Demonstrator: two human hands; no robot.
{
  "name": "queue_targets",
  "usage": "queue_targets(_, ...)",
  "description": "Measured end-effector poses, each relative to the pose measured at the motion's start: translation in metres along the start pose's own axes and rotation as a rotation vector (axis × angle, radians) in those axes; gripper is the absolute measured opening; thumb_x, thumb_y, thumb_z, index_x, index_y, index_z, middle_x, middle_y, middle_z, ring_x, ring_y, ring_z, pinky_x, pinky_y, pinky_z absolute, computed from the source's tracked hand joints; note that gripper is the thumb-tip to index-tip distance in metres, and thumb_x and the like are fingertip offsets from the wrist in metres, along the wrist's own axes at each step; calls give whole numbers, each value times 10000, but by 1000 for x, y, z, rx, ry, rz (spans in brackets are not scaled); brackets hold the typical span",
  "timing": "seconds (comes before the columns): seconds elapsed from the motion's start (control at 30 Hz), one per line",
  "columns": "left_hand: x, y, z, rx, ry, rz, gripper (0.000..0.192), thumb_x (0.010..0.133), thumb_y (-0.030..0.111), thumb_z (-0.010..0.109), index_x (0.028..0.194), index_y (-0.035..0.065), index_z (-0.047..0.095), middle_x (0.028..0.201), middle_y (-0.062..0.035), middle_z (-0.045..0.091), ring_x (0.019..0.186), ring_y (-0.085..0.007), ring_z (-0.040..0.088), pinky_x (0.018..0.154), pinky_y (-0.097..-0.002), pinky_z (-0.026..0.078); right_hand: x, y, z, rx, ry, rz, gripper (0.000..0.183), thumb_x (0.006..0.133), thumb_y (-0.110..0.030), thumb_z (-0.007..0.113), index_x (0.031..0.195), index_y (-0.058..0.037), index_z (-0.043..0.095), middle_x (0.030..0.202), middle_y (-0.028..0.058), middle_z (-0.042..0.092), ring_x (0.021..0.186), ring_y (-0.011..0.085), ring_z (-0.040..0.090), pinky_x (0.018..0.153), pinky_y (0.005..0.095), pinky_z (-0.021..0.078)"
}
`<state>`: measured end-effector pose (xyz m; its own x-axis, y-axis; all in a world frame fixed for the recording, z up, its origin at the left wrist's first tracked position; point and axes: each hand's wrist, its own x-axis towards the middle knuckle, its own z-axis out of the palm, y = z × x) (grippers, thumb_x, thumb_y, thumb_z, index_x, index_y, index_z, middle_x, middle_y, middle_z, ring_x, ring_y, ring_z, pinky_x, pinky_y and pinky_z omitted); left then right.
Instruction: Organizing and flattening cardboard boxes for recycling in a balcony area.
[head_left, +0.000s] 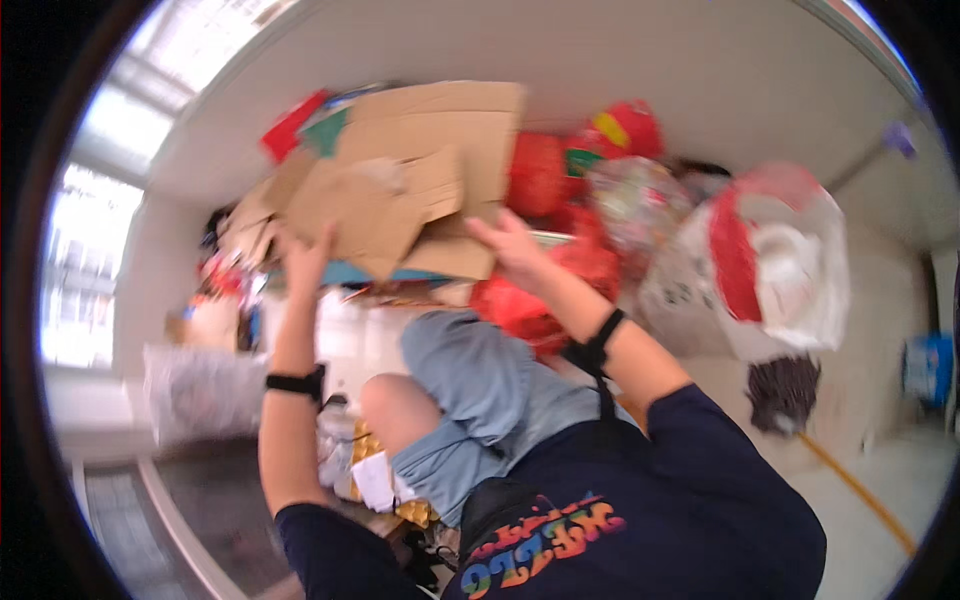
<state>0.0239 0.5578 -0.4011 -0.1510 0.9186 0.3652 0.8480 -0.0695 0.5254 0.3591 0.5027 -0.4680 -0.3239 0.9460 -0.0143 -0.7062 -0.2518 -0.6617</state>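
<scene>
Flattened brown cardboard pieces (367, 210) lie in a loose stack before me, with a larger cardboard sheet (480, 124) behind them. At the stack's near left edge is my left hand (304, 259), thumb and fingers apart. Blur hides whether it grips the cardboard there. My right hand (514, 244) is beside the stack's right edge, fingers spread, with nothing seen inside it. Below that hand sits a red plastic bag (551, 292). A blue-green flat edge (349, 272) shows under the cardboard.
Against the wall stand filled red bags (536, 176), a clear bag (637, 195) and a large white sack (697, 277). A dark brush head (784, 390) on a yellow handle lies at right. A wrapped bundle (202, 390) is at left, below a bright window (86, 270).
</scene>
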Motion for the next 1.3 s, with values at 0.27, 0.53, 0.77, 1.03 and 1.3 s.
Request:
queue_targets(0.27,-40,-29,-20,-1341,139,-424,703,684,-1,702,1212,16,239,1126,-105,490,1004,-230,509,877,-365,430,14,31,54,-106,-57,151,441,811,-69,593,1198,-53,384,1149,74,501,1019,202,514,847,335,440)
queue_targets(0.53,-88,16,-79,-1601,-42,-717,427,816,214,588,1185,47,456,1159,-102,536,1035,-228,535,901,-394,423,16,43,107,-120,-217,175,417,835,-3,530,1214,-57,365,1148,68,504,1006,175,525,831,303,446)
queue_targets(0.77,-104,22,-86,-1413,46,-731,408,789,183,612,1142,22,484,1084,-104,571,976,-214,565,851,-360,456,10,39,82,-254,-359,390,423,857,-83,521,1238,-50,340,1165,133,497,973,226,559,795,324,477)
queue_targets(1.03,-151,-67,-171,-1082,774,-614,368,727,123,670,1026,-42,535,982,-104,596,858,-207,583,781,-331,482,9,-13,-21,-342,-95,297,392,868,-128,492,1234,-35,387,1147,165,515,953,244,572,827,323,474)
queue_targets(1.3,-247,-119,-242,-141,1135,-693,396,706,218,698,905,-108,590,900,-151,630,778,-203,582,717,-317,436,7,-36,-107,-349,125,243,294,870,-126,492,1144,-25,470,1079,142,553,932,218,571,830,318,481)
